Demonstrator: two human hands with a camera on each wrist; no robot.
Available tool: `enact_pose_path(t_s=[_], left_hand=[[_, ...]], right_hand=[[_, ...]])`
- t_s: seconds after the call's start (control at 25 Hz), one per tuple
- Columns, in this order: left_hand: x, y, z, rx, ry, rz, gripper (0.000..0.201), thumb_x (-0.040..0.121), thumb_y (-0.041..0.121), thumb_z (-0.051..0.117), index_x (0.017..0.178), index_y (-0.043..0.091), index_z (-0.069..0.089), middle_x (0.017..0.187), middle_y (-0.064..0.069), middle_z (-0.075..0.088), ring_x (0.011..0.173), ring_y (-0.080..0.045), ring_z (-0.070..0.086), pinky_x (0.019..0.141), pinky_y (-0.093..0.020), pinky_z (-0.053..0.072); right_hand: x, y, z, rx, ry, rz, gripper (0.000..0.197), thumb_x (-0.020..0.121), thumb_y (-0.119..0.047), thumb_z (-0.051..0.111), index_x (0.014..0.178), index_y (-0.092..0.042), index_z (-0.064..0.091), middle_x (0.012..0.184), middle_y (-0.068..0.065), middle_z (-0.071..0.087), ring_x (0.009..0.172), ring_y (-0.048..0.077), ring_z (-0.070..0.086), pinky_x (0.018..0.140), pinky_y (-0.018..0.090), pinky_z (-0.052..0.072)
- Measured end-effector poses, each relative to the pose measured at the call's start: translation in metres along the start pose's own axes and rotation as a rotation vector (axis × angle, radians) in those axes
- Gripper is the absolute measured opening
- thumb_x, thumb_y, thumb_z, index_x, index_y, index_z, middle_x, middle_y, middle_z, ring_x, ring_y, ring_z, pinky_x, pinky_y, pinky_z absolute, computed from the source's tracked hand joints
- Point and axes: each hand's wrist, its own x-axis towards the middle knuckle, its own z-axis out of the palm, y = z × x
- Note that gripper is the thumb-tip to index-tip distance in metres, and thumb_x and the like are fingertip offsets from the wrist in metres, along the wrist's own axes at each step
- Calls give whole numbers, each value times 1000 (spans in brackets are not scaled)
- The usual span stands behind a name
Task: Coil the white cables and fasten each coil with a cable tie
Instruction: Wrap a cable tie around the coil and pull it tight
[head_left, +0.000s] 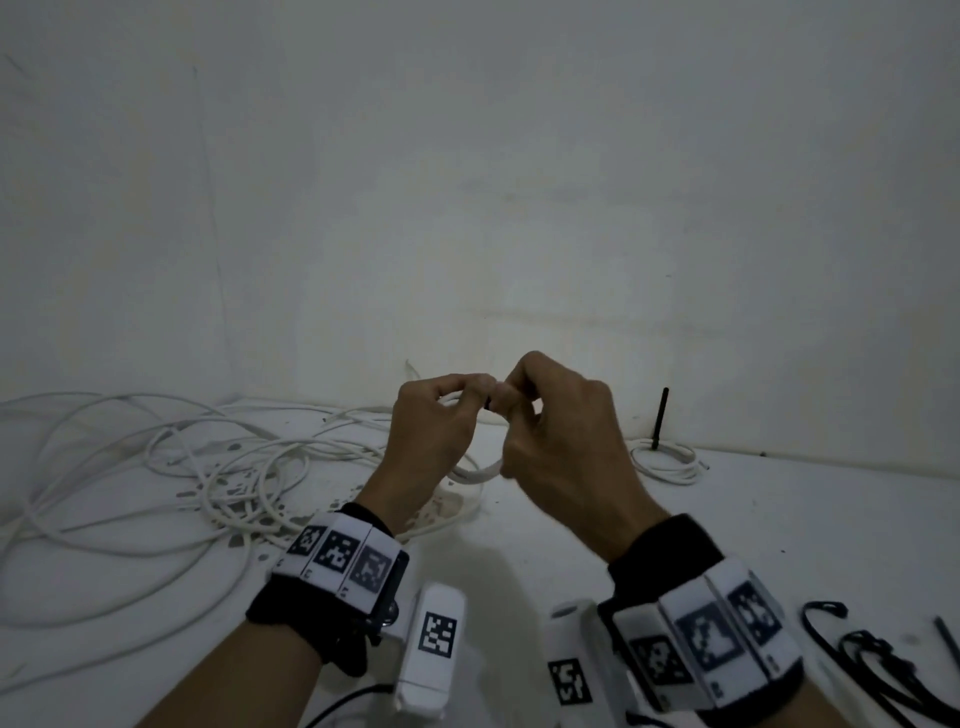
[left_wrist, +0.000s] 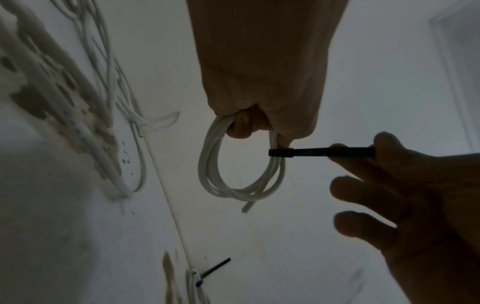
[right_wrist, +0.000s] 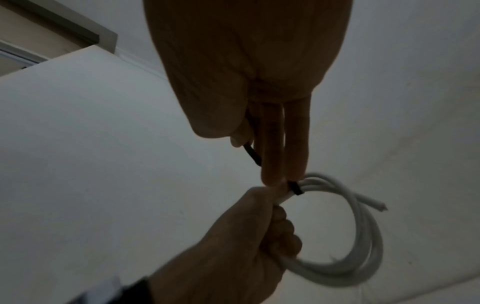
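Both hands are raised above the white table (head_left: 779, 519). The left hand (head_left: 431, 431) clenches a small coil (left_wrist: 233, 168) of white cable, fingers curled round its top, the loops hanging below. The right hand (head_left: 561, 447) pinches the tail of a black cable tie (left_wrist: 322, 152) between thumb and forefinger; the tie's band wraps the coil just beside the left fingertips, the other fingers extended loosely. On the table to the left lies a tangle of loose white cables (head_left: 156, 467). To the right sits a finished coil (head_left: 670, 462) with its black tie tail upright. Spare black ties (head_left: 872, 660) lie near the right wrist. The wristbands (head_left: 337, 556) bear square black-and-white code markers; small digits beneath them seem too blurred to read.
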Motion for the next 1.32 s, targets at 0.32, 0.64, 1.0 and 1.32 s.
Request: enact_pose_path(t_s=[0.32, 0.64, 1.0, 1.32], left_hand=[[-17, 9, 6, -85, -223, 75, 18, 94, 21, 65, 91, 9, 78, 66, 17, 71, 59, 9, 61, 60, -6, 41], [-13, 2, 16, -400, -120, -473, 21, 95, 32, 63, 93, 12, 69, 48, 5, 19, 39, -11, 18, 39, -21, 20], [-16, 9, 30, -846, -212, -771, 39, 100, 28, 48, 63, 18, 38, 42, 6, 22, 34, -8, 20, 37, -21, 22], [-41, -37, 52, -319, -405, -733, 19, 93, 5, 54, 99, 1, 72, 95, -18, 71, 86, -27, 67, 72, -34, 58]], right_hand=[[18, 16, -46, 153, 321, 201, 25, 96, -24, 62, 73, -13, 57, 77, -3, 69, 63, 25, 64, 61, 50, 57], [13, 12, -51, 366, 35, 241, 42, 97, -53, 49, 89, -19, 72, 83, 0, 74, 64, 13, 69, 57, 31, 56], [-19, 72, -26, -98, -216, 373, 12, 86, -22, 66, 79, -12, 64, 79, 2, 70, 75, 22, 67, 74, 44, 56], [-44, 117, -30, 205, -21, 798, 12, 84, -13, 77, 92, -6, 71, 85, 13, 71, 68, 19, 71, 57, 28, 61]])
